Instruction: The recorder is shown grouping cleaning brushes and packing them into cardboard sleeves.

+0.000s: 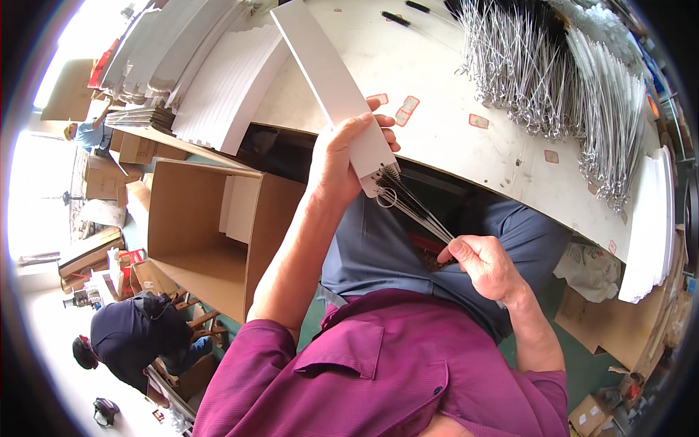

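My left hand [336,159] is wrapped round a long, narrow white box [314,62], which slants up and away over the table edge. The lower end of the box is open, with a small ring showing beside it. Several thin wire brushes [416,205] with black bristles stick out of that end, their bristled parts partly inside. My right hand [486,266] pinches the bare wire ends of these brushes, above my lap. How far they reach into the box is hidden.
On the white table [437,135] lie a heap of black wire brushes [513,84], white-bristled brushes [608,109] and two loose black brushes [397,18]. White boxes [226,84] are stacked left, more [652,233] right. An open carton [196,269] stands left; a person [138,339] bends behind it.
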`<move>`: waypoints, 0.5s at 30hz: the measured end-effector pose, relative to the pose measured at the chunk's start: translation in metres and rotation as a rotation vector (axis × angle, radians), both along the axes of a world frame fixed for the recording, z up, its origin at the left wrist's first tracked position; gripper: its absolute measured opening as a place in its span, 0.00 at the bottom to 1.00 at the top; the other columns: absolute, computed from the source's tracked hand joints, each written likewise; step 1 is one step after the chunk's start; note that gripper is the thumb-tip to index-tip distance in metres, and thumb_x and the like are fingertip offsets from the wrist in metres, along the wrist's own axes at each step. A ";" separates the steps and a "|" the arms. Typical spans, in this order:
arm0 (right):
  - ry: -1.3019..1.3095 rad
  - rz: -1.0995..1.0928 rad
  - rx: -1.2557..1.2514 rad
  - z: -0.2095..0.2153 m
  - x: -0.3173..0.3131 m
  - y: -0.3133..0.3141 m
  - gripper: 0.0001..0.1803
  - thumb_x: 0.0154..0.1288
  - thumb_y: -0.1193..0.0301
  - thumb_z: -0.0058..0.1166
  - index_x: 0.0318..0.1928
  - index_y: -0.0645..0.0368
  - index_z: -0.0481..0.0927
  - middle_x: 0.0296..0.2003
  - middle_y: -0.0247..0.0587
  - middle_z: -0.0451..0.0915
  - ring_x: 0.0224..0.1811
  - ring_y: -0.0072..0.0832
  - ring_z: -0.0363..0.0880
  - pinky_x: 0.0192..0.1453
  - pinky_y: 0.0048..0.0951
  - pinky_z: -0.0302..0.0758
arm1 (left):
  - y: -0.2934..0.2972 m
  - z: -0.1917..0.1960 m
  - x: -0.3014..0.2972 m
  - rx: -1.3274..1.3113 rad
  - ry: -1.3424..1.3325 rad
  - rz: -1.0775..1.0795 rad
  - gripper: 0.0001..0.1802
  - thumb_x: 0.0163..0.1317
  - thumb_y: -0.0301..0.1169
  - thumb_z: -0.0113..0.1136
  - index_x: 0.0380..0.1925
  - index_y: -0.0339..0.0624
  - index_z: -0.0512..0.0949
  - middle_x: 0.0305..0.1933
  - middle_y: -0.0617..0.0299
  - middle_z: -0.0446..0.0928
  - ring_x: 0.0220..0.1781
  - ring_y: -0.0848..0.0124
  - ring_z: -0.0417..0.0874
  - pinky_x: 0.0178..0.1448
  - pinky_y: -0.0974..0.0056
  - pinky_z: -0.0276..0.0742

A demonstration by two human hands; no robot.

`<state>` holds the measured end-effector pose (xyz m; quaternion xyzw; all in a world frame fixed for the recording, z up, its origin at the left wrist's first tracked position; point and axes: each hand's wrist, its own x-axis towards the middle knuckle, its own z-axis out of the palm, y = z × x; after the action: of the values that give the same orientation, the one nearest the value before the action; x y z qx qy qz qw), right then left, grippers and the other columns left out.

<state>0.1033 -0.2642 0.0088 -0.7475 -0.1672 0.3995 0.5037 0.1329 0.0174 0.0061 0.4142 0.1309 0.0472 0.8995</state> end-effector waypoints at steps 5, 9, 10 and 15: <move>0.080 -0.020 0.091 -0.008 0.002 -0.005 0.28 0.81 0.52 0.47 0.38 0.66 0.86 0.17 0.22 0.63 0.22 0.13 0.57 0.26 0.21 0.58 | -0.006 -0.003 0.000 -0.043 -0.025 0.062 0.25 0.69 0.34 0.60 0.59 0.30 0.69 0.43 0.47 0.78 0.40 0.63 0.81 0.49 0.55 0.81; 0.334 0.008 0.115 -0.012 0.009 -0.009 0.29 0.81 0.52 0.47 0.40 0.68 0.85 0.17 0.20 0.60 0.18 0.11 0.53 0.21 0.19 0.53 | -0.006 -0.006 0.000 -0.082 -0.051 0.101 0.23 0.70 0.34 0.59 0.58 0.31 0.70 0.42 0.47 0.78 0.40 0.63 0.80 0.49 0.56 0.81; 0.444 0.001 0.140 -0.013 0.010 -0.010 0.29 0.81 0.52 0.46 0.40 0.69 0.84 0.17 0.19 0.59 0.17 0.10 0.52 0.20 0.18 0.52 | -0.005 -0.006 0.000 -0.083 -0.050 0.102 0.23 0.70 0.34 0.59 0.58 0.31 0.70 0.42 0.47 0.78 0.40 0.63 0.80 0.49 0.56 0.81; 0.566 -0.002 0.120 -0.015 0.017 -0.012 0.29 0.81 0.51 0.46 0.40 0.68 0.85 0.16 0.19 0.59 0.17 0.10 0.53 0.21 0.20 0.54 | -0.009 -0.007 -0.001 -0.060 -0.033 0.113 0.21 0.70 0.35 0.59 0.56 0.31 0.71 0.41 0.48 0.78 0.39 0.62 0.80 0.49 0.56 0.81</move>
<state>0.1206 -0.2762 -0.0057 -0.5755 -0.0426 0.5810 0.5739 0.1323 0.0083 -0.0012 0.3784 0.1406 0.1007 0.9093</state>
